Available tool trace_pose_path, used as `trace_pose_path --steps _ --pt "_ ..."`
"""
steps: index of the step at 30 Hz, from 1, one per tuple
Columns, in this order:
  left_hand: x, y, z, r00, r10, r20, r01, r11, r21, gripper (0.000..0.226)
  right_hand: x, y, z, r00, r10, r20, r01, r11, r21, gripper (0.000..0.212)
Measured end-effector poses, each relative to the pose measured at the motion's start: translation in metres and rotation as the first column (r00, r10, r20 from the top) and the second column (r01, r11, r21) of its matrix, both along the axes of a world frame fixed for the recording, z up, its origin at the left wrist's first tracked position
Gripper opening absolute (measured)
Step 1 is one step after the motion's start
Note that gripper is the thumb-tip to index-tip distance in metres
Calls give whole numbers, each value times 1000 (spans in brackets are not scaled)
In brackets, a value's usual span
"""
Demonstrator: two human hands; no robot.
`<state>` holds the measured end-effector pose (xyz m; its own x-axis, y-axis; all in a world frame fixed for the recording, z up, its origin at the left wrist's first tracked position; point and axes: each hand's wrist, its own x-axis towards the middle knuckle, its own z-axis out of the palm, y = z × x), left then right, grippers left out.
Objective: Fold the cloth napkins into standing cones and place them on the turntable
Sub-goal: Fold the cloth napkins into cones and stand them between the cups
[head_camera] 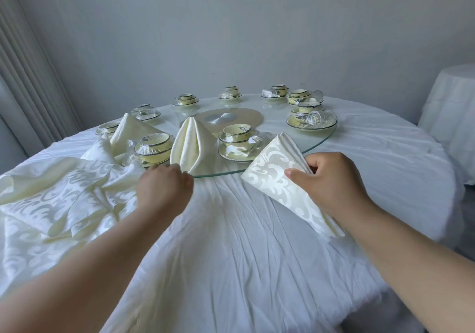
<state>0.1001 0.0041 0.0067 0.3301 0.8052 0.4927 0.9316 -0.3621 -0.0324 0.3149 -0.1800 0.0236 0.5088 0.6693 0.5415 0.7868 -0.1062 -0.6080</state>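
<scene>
The right hand (331,178) pinches the folded napkin (280,178), long axis running from 5 to 11 o'clock toward the turntable (318,137), while the left hand (164,188), fingers curled at the standing cone (191,147), has a grip I cannot tell

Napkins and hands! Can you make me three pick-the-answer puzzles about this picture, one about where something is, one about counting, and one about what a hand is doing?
1. Where does the nearest standing cone napkin stand?
A. on the glass turntable's near edge
B. on the floor
C. on top of a bowl

2. How many standing cone napkins are on the turntable?
A. two
B. five
C. none

3. What is the right hand doing?
A. lying flat and empty
B. gripping a folded patterned napkin
C. lifting a cup

Answers: 1 A, its base sits on the glass rim by the left hand. 2 A, one at the near edge and a second cone farther left. 3 B, fingers and thumb curl round the napkin's edge.
</scene>
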Motion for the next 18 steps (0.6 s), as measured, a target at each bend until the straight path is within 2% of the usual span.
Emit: trace_pose_path --steps 2,3,5,9,11,13,18 --pt "13 -13 1 988 -157 0 157 984 81 40 4 -2 4 1000 -20 -1 20 1000 9 53" --pt "19 -18 1 971 -241 9 239 968 74 44 7 -4 6 999 -37 3 37 999 20 52" --pt "37 -28 -3 928 -371 38 370 929 25 47 14 -6 13 997 -75 17 74 996 55 50" --pt "73 -41 -11 842 -535 74 539 839 -76 41 33 -1 31 989 -148 26 143 981 132 50" --pt "93 -42 -13 811 -580 81 585 800 -135 35 44 7 38 983 -181 15 177 973 146 47" --pt "114 -45 -11 794 -604 67 603 770 -207 42 53 20 42 980 -198 -6 197 970 145 43" --pt "151 -28 -22 827 -562 8 523 765 -376 56 65 66 38 979 -199 -34 202 972 123 42"
